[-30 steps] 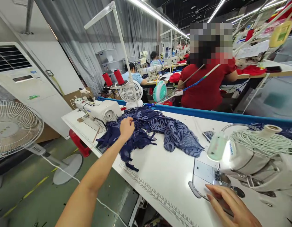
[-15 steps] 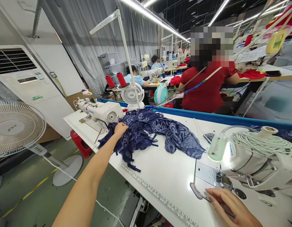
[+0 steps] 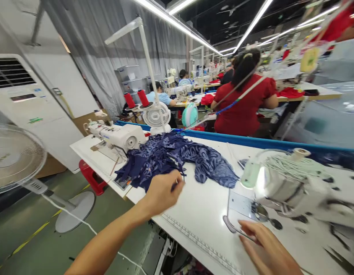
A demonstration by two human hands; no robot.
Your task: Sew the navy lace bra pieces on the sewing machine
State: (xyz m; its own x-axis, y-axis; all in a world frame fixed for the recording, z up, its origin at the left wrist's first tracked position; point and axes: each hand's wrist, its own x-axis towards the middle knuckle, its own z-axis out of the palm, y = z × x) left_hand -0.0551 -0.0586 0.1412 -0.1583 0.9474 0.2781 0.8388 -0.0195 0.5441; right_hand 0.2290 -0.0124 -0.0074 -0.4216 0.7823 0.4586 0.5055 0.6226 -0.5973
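A heap of navy patterned fabric pieces and straps (image 3: 162, 152) lies on the white sewing table (image 3: 200, 206). My left hand (image 3: 164, 192) is over the table in front of the heap, its fingers curled together in a pinch; what is between them is too small to make out. Beside the metal plate of the near sewing machine (image 3: 291, 191), my right hand (image 3: 263, 244) hovers low with thumb and fingers apart, holding nothing. A thin curved metal lever (image 3: 229, 224) sits just left of its fingertips.
Another sewing machine (image 3: 122, 135) stands at the table's far left, near red thread cones (image 3: 143, 98) and a small white fan (image 3: 156, 114). Scissors (image 3: 341, 261) lie at the right edge. A person in red (image 3: 237, 107) sits beyond the blue table edge.
My left hand has left the fabric heap and moved right and nearer, over the table front. My right hand stays by the machine plate. The view has shifted slightly.
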